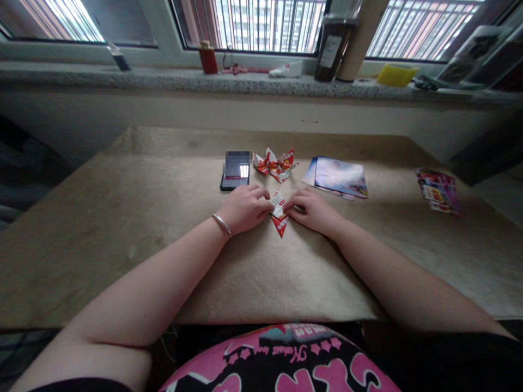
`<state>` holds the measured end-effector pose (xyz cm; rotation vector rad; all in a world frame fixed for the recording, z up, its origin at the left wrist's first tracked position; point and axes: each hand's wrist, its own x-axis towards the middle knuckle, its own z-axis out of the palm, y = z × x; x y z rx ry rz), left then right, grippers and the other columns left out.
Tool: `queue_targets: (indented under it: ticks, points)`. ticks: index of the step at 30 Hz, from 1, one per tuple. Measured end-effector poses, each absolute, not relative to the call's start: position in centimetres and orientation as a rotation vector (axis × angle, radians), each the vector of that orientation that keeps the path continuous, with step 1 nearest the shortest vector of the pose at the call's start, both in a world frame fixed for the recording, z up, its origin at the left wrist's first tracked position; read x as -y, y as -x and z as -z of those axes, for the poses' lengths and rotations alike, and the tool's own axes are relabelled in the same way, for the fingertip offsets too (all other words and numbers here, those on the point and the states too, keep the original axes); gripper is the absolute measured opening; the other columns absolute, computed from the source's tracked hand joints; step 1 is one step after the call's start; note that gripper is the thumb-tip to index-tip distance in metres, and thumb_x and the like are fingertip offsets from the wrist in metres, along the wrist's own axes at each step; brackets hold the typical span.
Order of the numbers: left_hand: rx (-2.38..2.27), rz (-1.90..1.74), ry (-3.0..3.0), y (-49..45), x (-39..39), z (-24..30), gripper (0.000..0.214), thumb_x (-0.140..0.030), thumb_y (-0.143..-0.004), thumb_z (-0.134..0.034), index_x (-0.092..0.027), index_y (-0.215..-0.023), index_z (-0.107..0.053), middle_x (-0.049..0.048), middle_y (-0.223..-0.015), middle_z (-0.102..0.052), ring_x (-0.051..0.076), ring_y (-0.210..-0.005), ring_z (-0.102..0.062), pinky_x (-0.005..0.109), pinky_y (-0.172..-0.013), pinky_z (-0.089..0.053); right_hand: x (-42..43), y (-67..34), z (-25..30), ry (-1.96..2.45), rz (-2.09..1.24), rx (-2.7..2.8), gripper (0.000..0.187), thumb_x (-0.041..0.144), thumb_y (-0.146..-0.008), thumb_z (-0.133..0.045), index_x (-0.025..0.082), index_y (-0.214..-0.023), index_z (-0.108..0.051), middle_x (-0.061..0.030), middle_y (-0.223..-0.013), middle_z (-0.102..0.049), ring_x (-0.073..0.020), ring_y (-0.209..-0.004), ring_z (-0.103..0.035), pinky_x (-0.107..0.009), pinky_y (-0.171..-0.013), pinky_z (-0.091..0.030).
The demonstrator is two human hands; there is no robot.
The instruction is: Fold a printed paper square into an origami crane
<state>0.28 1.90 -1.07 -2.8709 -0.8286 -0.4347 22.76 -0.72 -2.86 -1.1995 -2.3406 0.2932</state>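
A red and white printed paper (279,212), folded to a downward point, lies flat on the table between my two hands. My left hand (247,208), with a silver bangle at the wrist, pinches its left edge between thumb and fingers. On the opposite edge, the bent fingers of my right hand (311,211) grip the paper. Just beyond it sits a folded paper piece (275,163) of the same red and white print, with several pointed petals. A phone (236,171) rests to the left of that piece, above my left hand.
Glossy picture sheets (341,175) lie overlapped beyond my right hand. A pile of colourful printed packets (439,191) is at the far right of the tan table (269,283). A red lighter (208,57), a dark container (334,48) and a yellow object (396,75) stand along the windowsill.
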Motion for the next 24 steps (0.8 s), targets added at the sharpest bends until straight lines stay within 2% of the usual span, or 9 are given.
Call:
queue_targets:
  ticks: [6, 10, 13, 18, 24]
  points:
    - [1.072, 0.447, 2.802, -0.9, -1.6, 1.3, 0.024, -0.03, -0.087, -0.05, -0.019, -0.083, -0.071, 0.0067, -0.089, -0.066, 0.019, -0.083, -0.057, 0.032, -0.072, -0.045, 0.7, -22.2, 3.1, 1.212, -0.233, 2.28, 0.007, 0.028, -0.077, -0.065, 0.024, -0.079, -0.069, -0.0051, -0.091, -0.065, -0.0215, -0.092, -0.055, -0.039, -0.087, -0.042]
    - [1.198, 0.449, 2.808, -1.1, -1.5, 1.5, 0.023, -0.033, -0.086, -0.052, -0.018, -0.089, -0.069, 0.007, -0.095, -0.066, 0.022, -0.088, -0.057, 0.033, -0.076, -0.046, 0.7, -21.9, 3.4, 1.255, -0.221, 2.215, 0.005, 0.028, -0.075, -0.067, 0.024, -0.077, -0.068, -0.0057, -0.097, -0.064, -0.0233, -0.099, -0.053, -0.041, -0.091, -0.041]
    - [1.255, 0.477, 2.859, -0.9, -1.7, 1.7, 0.027, -0.039, -0.085, -0.054, -0.018, -0.096, -0.067, 0.0069, -0.1, -0.066, 0.023, -0.095, -0.056, 0.034, -0.081, -0.046, 0.7, -21.9, 3.6, 1.312, -0.214, 2.166, 0.011, 0.031, -0.073, -0.068, 0.022, -0.08, -0.067, -0.0073, -0.099, -0.063, -0.0245, -0.101, -0.053, -0.043, -0.093, -0.04]
    - [1.327, 0.502, 2.935, -0.8, -2.2, 1.9, 0.031, -0.042, -0.081, -0.06, -0.018, -0.101, -0.067, 0.008, -0.108, -0.064, 0.024, -0.102, -0.054, 0.037, -0.09, -0.042, 0.3, -22.1, 3.8, 1.404, -0.212, 2.15, 0.03, 0.036, -0.071, -0.07, 0.02, -0.096, -0.065, -0.0095, -0.102, -0.063, -0.0265, -0.103, -0.053, -0.045, -0.094, -0.041]
    - [1.381, 0.516, 2.956, -0.9, -2.4, 2.0, 0.03, -0.041, -0.079, -0.064, -0.019, -0.1, -0.066, 0.0068, -0.107, -0.064, 0.023, -0.102, -0.053, 0.036, -0.091, -0.04, 0.1, -22.4, 4.0, 1.401, -0.226, 2.174, 0.032, 0.039, -0.074, -0.068, 0.02, -0.099, -0.067, -0.0107, -0.108, -0.062, -0.0268, -0.106, -0.052, -0.045, -0.096, -0.039]
